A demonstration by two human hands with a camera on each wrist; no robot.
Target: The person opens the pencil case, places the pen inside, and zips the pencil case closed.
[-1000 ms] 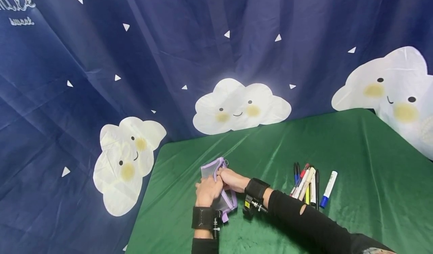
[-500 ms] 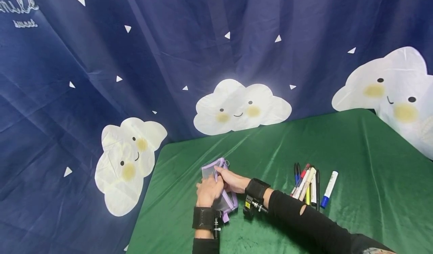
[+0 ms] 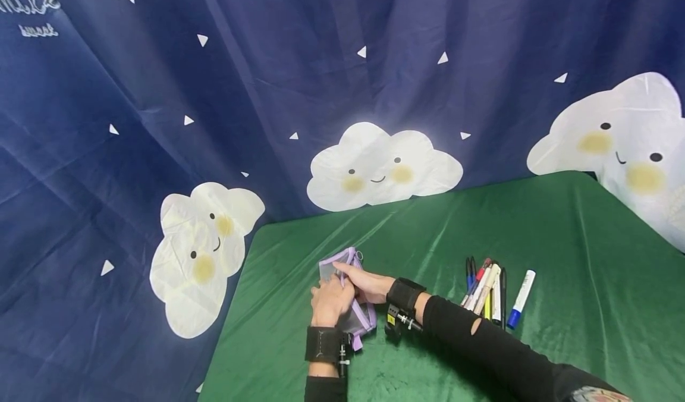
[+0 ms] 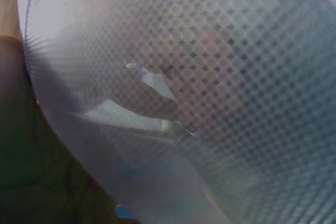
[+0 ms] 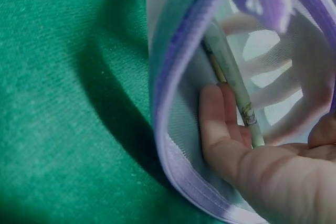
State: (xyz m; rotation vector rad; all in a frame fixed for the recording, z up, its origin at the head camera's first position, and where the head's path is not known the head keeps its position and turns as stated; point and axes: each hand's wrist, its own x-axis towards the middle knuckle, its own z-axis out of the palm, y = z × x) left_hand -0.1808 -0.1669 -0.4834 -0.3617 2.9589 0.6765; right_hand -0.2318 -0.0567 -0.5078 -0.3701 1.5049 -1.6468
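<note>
A translucent mesh pencil case (image 3: 353, 320) with purple trim lies on the green cloth, its zipped mouth open. My left hand (image 3: 330, 301) grips it from the left; through the mesh in the right wrist view its fingers spread along the outside. My right hand (image 3: 369, 286) reaches in at the mouth, one finger stretched over the top edge. In the right wrist view, its fingers (image 5: 212, 111) lie inside beside a pale green pen (image 5: 233, 69), whose lower end meets the hand. The left wrist view is filled by mesh (image 4: 210, 77).
Several pens and markers (image 3: 489, 292) lie in a loose bunch to the right, close to my right forearm. A white marker with a blue cap (image 3: 521, 300) lies just beyond them. A dark blue cloud-patterned curtain (image 3: 407, 45) hangs behind the green-covered table (image 3: 428, 235).
The right hand's upper finger has stretched out to the left across the case's mouth. My left hand, the case and the loose pens stay almost where they were.
</note>
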